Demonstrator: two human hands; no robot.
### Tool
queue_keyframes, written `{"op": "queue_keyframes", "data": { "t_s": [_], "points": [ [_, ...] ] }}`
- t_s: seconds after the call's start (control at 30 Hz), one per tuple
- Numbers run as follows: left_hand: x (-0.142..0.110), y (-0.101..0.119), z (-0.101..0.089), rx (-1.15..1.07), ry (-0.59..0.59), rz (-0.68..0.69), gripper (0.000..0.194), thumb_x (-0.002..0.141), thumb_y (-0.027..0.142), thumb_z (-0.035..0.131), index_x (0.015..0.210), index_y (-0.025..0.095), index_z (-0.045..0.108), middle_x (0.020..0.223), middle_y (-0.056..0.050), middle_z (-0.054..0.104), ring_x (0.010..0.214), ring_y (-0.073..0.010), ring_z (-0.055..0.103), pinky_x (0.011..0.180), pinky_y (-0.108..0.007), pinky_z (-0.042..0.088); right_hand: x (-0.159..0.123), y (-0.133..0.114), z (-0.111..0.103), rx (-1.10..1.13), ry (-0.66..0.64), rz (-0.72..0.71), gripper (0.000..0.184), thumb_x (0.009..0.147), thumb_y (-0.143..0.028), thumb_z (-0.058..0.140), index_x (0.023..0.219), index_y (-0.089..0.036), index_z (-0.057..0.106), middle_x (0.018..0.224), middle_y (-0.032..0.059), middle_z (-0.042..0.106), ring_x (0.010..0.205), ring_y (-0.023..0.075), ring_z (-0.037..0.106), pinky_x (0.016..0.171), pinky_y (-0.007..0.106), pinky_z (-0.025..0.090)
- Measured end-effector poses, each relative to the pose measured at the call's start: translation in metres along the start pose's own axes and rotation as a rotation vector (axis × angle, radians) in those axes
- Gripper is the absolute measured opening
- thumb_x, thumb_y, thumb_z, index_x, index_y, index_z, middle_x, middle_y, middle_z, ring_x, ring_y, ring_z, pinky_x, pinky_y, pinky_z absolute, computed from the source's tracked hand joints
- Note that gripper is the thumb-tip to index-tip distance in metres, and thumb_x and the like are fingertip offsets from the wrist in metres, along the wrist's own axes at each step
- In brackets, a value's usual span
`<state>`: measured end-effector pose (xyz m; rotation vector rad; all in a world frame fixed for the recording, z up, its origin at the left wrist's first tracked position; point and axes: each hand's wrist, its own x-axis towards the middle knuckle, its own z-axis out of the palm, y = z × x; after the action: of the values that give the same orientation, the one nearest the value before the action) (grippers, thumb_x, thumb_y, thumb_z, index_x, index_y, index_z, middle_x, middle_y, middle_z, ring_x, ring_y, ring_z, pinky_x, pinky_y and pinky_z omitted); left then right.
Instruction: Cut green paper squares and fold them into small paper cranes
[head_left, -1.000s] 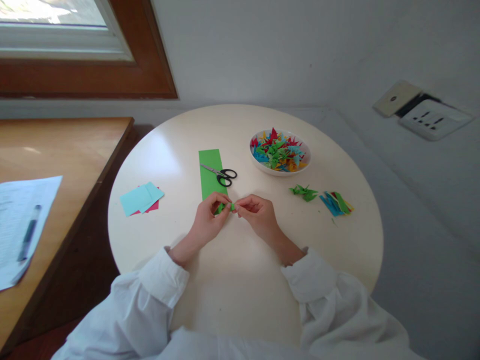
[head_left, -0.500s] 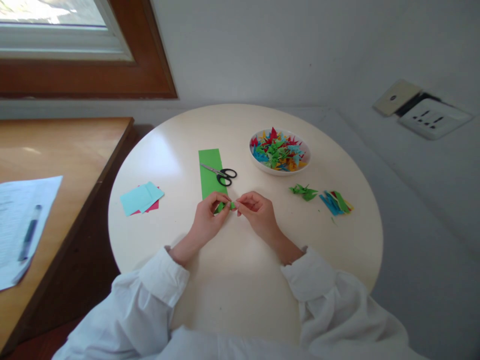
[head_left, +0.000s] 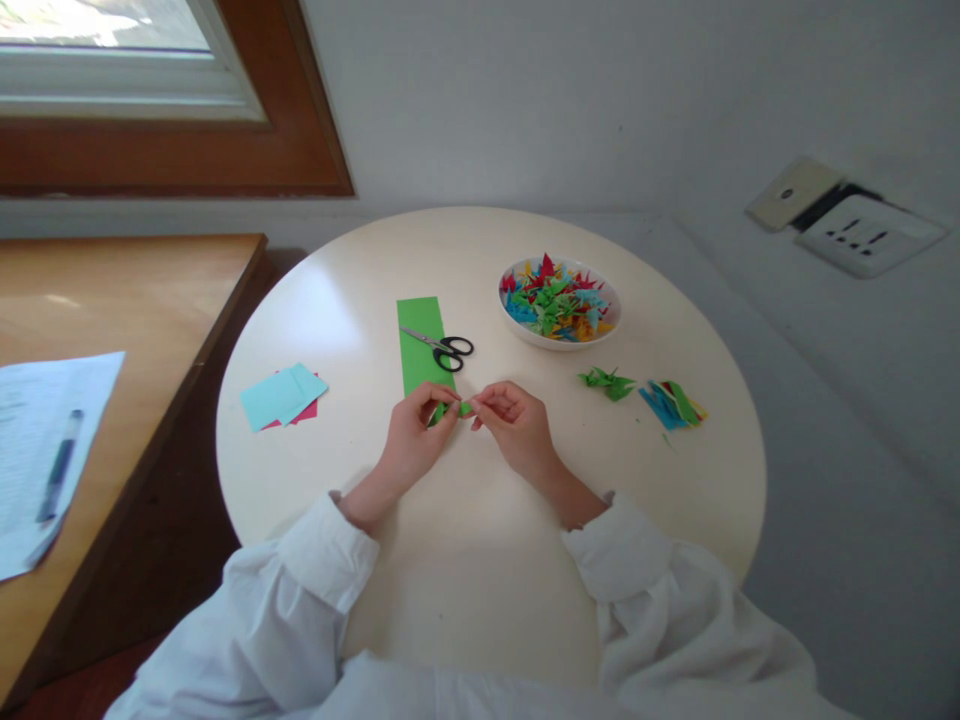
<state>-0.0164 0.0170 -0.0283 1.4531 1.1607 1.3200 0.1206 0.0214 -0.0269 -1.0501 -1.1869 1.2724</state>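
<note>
Between my two hands is a small folded piece of green paper (head_left: pixel 465 409), mostly covered by fingers. My left hand (head_left: pixel 418 430) pinches its left part, and my right hand (head_left: pixel 517 428) pinches its right end between thumb and fingertips. Just beyond my left hand lies a green paper strip (head_left: pixel 421 371), its near end hidden by the fingers. Black-handled scissors (head_left: pixel 448 352) rest on the strip, blades pointing left. To the right of my hands, a few green folded paper cranes (head_left: pixel 607 384) lie on the table.
A white bowl (head_left: pixel 559 343) full of coloured paper cranes stands at the back right of the round table (head_left: pixel 465 600). Coloured paper strips (head_left: pixel 673 405) lie at the right, light blue and red squares (head_left: pixel 277 398) at the left. A wooden desk (head_left: pixel 150 300) holds papers and a pen (head_left: pixel 60 465).
Almost nothing differs. Both hands keep hold of the green paper in the same place, with only a slight shift of the fingers.
</note>
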Motion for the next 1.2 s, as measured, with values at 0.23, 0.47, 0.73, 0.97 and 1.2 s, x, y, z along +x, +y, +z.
{"op": "queue_keyframes", "data": {
  "t_s": [0.23,0.47,0.73,0.97,1.2],
  "points": [
    [0.0008,0.0033,0.0002,-0.005,0.017,-0.018,0.006,0.072,0.021,0.059,0.070,0.017,0.055,0.076,-0.003,0.060,0.074,-0.0132,0.059,0.070,-0.028,0.048,-0.0010,-0.0006,-0.0005,0.005,-0.003,-0.031,0.027,0.069,-0.041,0.066,0.077,-0.019,0.052,0.066,-0.0012,0.062,0.055,0.0115,0.061,0.053,0.026,0.052],
    [0.0008,0.0040,0.0001,-0.005,0.022,-0.034,0.006,0.071,0.020,0.059,0.070,0.016,0.055,0.077,-0.003,0.060,0.074,-0.0133,0.058,0.070,-0.028,0.048,-0.0029,0.0050,-0.0008,-0.033,0.002,-0.085,0.023,0.069,-0.034,0.067,0.081,-0.019,0.055,0.073,0.0003,0.063,0.068,0.0132,0.063,0.057,0.024,0.054],
    [0.0009,0.0014,0.0008,-0.027,0.018,-0.019,0.005,0.071,0.019,0.059,0.070,0.016,0.055,0.077,-0.003,0.060,0.074,-0.0131,0.058,0.070,-0.027,0.047,-0.0019,0.0044,-0.0007,-0.008,0.029,-0.078,0.019,0.067,-0.029,0.068,0.076,-0.019,0.055,0.067,-0.0017,0.062,0.061,0.0119,0.062,0.054,0.024,0.054],
    [0.0002,0.0012,-0.0005,0.010,0.016,-0.005,0.004,0.072,0.018,0.058,0.073,0.017,0.054,0.078,-0.003,0.060,0.076,-0.0127,0.058,0.071,-0.026,0.047,-0.0016,-0.0006,0.0010,-0.022,0.031,-0.052,0.019,0.067,-0.030,0.067,0.069,-0.019,0.052,0.061,-0.0021,0.060,0.054,0.0112,0.059,0.053,0.025,0.051],
    [-0.0008,-0.0001,0.0017,-0.053,0.008,-0.025,0.007,0.072,0.017,0.058,0.076,0.017,0.052,0.087,-0.006,0.062,0.085,-0.0145,0.060,0.080,-0.030,0.048,-0.0026,0.0037,-0.0005,-0.121,0.042,-0.093,0.016,0.070,-0.030,0.064,0.072,-0.019,0.052,0.065,-0.0008,0.059,0.059,0.0128,0.060,0.054,0.025,0.049]
  ]
}}
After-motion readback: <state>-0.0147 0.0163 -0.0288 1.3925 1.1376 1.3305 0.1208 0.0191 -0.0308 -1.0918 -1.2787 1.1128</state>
